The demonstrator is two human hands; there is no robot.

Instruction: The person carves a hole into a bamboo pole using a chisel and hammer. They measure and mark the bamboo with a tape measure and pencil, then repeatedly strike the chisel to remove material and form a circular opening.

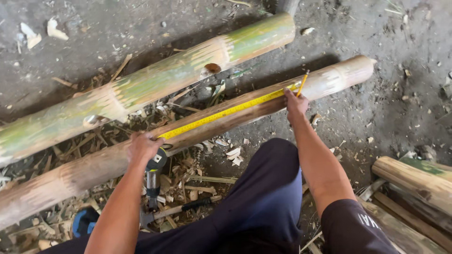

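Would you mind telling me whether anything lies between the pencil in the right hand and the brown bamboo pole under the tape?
Nothing visible does. The right hand holds the pencil tip-down at the yellow tape measure, stretched along the brown bamboo pole; the left hand pins the tape's case.

1. The left hand (142,146) is bare: no glove, ring or watch shows, and the forearm behind it is uncovered all the way to the bottom edge of the view.
2. The right hand (295,103) is bare too, with an uncovered wrist and forearm.
3. A dark, near-black short sleeve (351,228) covers the right upper arm; it carries small pale lettering near its hem.
4. Dark navy trousers (263,197) of plain, soft cloth cover the leg, which lies left of the sleeve; the fabric shows light creases and no pattern.
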